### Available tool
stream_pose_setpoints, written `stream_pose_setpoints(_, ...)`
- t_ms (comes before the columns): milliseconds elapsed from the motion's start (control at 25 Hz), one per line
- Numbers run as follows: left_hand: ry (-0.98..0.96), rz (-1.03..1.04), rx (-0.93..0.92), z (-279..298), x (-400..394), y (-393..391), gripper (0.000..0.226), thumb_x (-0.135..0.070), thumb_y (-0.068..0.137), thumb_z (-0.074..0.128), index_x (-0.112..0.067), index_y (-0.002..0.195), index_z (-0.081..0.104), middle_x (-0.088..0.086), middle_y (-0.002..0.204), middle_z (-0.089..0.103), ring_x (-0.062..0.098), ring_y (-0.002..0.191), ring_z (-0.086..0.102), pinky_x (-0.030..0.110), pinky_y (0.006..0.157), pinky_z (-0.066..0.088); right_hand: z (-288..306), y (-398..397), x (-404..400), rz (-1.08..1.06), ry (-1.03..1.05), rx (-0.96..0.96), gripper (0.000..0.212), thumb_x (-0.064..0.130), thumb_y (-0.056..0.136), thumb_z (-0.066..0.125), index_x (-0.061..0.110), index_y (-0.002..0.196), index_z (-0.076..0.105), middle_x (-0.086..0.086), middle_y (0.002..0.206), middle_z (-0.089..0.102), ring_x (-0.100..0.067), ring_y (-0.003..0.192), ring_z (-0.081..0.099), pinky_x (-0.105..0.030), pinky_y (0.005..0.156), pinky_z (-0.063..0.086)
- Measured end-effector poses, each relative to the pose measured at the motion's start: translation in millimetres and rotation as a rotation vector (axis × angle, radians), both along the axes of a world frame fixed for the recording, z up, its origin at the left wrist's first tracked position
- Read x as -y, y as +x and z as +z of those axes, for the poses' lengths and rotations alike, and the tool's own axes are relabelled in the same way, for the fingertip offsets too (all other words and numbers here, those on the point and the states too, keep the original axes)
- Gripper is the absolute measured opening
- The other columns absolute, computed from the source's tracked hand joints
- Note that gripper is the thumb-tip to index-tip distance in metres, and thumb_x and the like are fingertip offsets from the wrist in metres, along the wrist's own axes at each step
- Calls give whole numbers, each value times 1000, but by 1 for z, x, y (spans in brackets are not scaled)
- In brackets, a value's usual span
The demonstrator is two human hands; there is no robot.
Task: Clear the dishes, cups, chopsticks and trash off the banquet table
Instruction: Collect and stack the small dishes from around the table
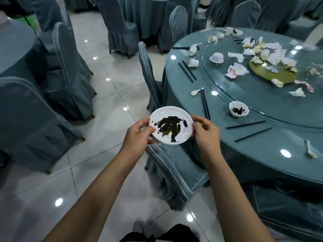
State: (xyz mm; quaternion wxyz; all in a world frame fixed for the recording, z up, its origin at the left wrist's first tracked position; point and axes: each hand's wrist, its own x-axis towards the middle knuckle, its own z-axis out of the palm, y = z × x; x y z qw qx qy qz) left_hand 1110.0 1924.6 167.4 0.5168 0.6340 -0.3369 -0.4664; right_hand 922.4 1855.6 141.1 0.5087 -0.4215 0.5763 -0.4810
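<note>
i had the plate [171, 127] off the desk [262, 154] and out over a chair [174, 172], my left hand [139, 135] pinching its left rim, thumb on top and fingers curled under, my right hand [205, 131] pinching the right rim the same way. it looked like thin white disposable ware, light and probably a bit bendy, with a dark smear of sauce in the middle, so i judged the dry rim the place to hold and kept it level; the greasy centre would likely be slippery. counting what i could see left on the desk: one bowl [239, 108] with dark scraps near the edge of the glass turntable [227, 95], one upturned bowl [216, 57] farther in, at least four tipped paper cups [193, 62] along the far rim, two spoons [196, 91], roughly four pairs of black chopsticks [187, 71] lying loose, and more crumpled napkins [236, 70] than i could count surely, piled round a yellow-green stand [272, 74]. cups and napkins should be featherlight and crushable; chopsticks thin, stiff, apt to roll.
</note>
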Motion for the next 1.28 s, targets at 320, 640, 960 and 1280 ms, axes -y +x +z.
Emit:
stream_pose_setpoints(320,2,-71,-18,-10,34,81,30,-9,98,55,-27,121,64,2,116,69,19,95,66,27,69,56,4,74,20,-68,28,-16,28,5,96,58,25,94,77,2,83,78,-13,73,72,-30,66,62)
stream_pose_setpoints(640,-12,-114,-42,-15,119,143,36,-6,98,54,-40,99,65,-5,110,70,17,94,65,22,64,54,-10,136,104,-102,37,-42,25,8,94,60,26,97,78,5,81,77,-5,67,69,-21,58,57)
stream_pose_setpoints(960,16,-132,-36,-5,238,195,34,-3,97,55,-18,127,62,-3,116,69,17,92,66,26,68,56,-9,186,215,-141,64,-9,26,12,91,60,31,90,78,0,83,78,-16,74,69,-47,81,60)
stream_pose_setpoints(1280,20,-158,-52,-9,324,238,35,-4,96,56,-13,129,64,2,122,67,20,97,63,32,72,54,-12,224,295,-161,58,-7,24,9,93,60,25,98,77,0,86,78,-13,76,73,-34,74,60)
